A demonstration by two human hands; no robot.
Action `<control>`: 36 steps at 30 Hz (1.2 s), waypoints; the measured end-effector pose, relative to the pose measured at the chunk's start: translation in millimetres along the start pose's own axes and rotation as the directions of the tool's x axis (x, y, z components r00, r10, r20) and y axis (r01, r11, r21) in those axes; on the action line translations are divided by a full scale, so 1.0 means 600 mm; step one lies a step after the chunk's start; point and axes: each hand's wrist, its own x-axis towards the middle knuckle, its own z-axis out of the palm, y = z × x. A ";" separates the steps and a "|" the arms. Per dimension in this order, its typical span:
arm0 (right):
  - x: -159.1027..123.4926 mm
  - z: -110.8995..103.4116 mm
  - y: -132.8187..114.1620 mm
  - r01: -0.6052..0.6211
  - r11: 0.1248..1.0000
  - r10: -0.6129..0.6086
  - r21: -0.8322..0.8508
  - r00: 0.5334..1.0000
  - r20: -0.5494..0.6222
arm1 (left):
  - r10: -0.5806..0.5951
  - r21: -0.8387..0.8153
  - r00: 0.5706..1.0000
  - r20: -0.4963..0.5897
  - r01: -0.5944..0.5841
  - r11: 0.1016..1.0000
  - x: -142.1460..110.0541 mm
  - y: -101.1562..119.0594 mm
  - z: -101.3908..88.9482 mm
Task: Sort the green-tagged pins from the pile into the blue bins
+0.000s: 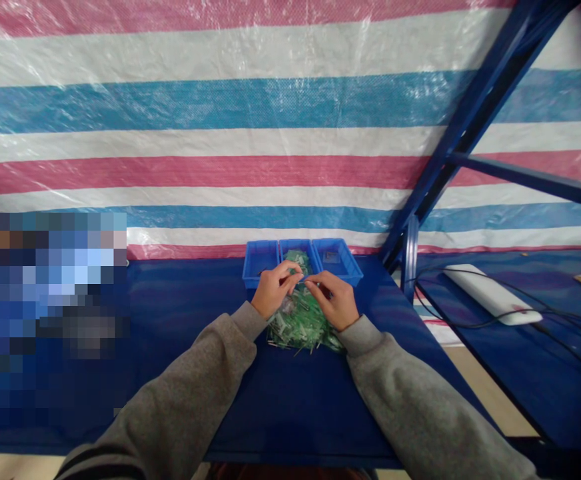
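Note:
My left hand [273,289] and my right hand [334,299] meet fingertip to fingertip above a pile of small green and clear pieces [298,325]. Both are pinched closed, and whatever sits between the fingers is too small to name. Beneath and behind them stand blue bins side by side: a left bin [262,252], a middle bin [295,243] with more green pieces in it, and a right bin [346,267] with a small, unclear item on its floor. My right hand partly covers the bins' front edge.
The pile and bins rest on a blue table [180,300]. Blue metal framing [440,140] rises at the right. Beyond a gap, another blue surface holds a white power strip [493,293] with black cables. A striped sheet [210,147] hangs behind. The left side is blurred out.

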 end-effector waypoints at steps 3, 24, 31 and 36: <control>0.000 -0.002 0.002 -0.029 0.999 0.028 -0.027 0.999 -0.032 | -0.047 -0.110 0.999 -0.003 0.047 0.993 0.001 -0.004 0.002; 0.000 0.001 0.005 -0.049 0.999 0.049 -0.014 0.998 0.028 | -0.127 -0.332 0.986 -0.113 0.083 0.939 0.006 0.000 0.010; 0.000 -0.001 0.008 -0.071 0.997 0.071 -0.044 0.997 -0.017 | 0.077 -0.048 0.881 -0.467 -0.113 0.992 0.015 0.018 -0.036; -0.001 -0.001 0.009 -0.059 0.998 0.059 -0.038 0.998 -0.011 | 0.305 0.431 0.822 -0.482 -0.080 0.899 0.021 0.018 -0.074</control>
